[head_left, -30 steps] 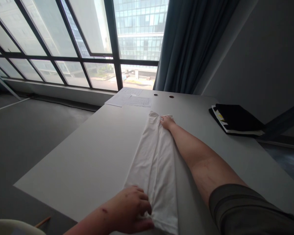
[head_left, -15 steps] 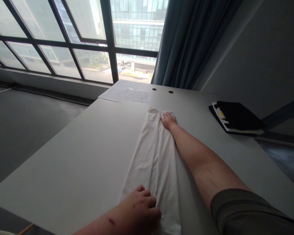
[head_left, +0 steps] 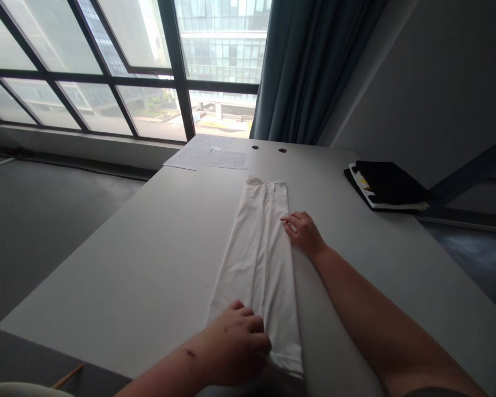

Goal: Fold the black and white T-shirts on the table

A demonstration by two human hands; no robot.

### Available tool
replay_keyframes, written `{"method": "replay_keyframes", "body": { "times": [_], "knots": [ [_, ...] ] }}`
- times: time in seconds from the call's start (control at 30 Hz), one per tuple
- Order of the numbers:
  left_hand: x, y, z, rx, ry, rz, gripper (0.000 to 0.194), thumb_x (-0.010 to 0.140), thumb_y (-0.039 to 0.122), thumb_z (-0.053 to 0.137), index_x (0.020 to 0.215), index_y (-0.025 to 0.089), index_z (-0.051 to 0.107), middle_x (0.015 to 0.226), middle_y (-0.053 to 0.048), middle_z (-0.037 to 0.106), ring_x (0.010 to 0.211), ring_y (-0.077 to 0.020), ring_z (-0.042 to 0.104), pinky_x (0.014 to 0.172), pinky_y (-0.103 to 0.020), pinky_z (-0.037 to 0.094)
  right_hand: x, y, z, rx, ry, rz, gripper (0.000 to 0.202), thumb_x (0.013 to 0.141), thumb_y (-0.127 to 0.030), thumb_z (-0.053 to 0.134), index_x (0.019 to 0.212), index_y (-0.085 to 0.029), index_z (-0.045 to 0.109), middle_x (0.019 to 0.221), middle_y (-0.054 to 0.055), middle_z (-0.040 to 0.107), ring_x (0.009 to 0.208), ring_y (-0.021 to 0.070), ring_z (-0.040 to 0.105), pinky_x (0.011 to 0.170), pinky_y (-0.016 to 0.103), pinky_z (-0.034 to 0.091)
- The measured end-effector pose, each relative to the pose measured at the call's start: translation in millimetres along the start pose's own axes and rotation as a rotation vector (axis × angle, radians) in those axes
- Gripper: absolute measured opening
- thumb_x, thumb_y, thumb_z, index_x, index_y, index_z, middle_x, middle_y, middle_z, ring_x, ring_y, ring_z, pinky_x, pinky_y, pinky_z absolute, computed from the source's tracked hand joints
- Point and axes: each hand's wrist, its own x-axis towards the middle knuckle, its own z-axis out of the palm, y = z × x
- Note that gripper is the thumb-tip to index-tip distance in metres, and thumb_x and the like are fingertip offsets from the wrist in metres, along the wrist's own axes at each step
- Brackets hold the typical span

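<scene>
A long white garment (head_left: 256, 242), folded into a narrow strip, lies lengthwise on the white table (head_left: 149, 264). Its far end is slightly gathered, and several creases run along it. Over its near end rests my left hand (head_left: 240, 342), with the fingers curled in on the cloth; the fingertips are hidden beneath the hand. My right hand (head_left: 303, 231) is at the garment's right edge, below the far end. Its fingers are loosely bent and apart, the tips touching the cloth near the edge.
Printed sheets of paper (head_left: 206, 157) lie at the table's far left corner, beside two round cable holes (head_left: 255, 147). A black folder with papers (head_left: 391, 184) sits at the right edge. Behind are a large window (head_left: 149, 110) and a blue curtain (head_left: 297, 71).
My right hand has left the gathered far end and moved back toward me, down along the right edge. The far end now lies flatter. My left hand stays at the near end.
</scene>
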Motion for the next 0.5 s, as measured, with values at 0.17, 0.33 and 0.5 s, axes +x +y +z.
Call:
{"method": "replay_keyframes", "body": {
  "times": [0.17,0.33,0.5],
  "knots": [
    [-9,12,-9.1,-0.107,0.062,-0.105,0.012,0.088,0.023,0.067,0.1,0.028,0.064,0.098,0.002,0.068,0.088,-0.017,0.061,0.086,-0.036,0.038,-11,-40,-10,0.007,-0.115,-0.1,0.029,0.1,-0.022,0.055,0.12,-0.023,0.076,0.107,0.009,0.073,0.103,0.0244,0.059,0.094,0.037,0.042],
    [-23,23,-8.0,-0.218,0.124,-0.241,0.017,0.089,0.016,0.065,0.101,0.028,0.065,0.103,0.002,0.069,0.095,-0.0164,0.065,0.092,-0.033,0.041,22,-53,7,-0.016,-0.224,0.046,0.032,0.098,-0.018,0.055,0.122,-0.022,0.076,0.111,0.01,0.071,0.11,0.0241,0.058,0.097,0.034,0.043],
    [-28,30,-5.7,-0.207,0.102,-0.298,0.021,0.087,0.013,0.068,0.102,0.027,0.066,0.107,0.001,0.069,0.1,-0.0181,0.067,0.095,-0.034,0.042,42,-45,17,-0.023,-0.252,0.11,0.023,0.099,-0.022,0.056,0.105,-0.017,0.077,0.109,0.011,0.071,0.107,0.0233,0.059,0.097,0.033,0.043]
  ]
}}
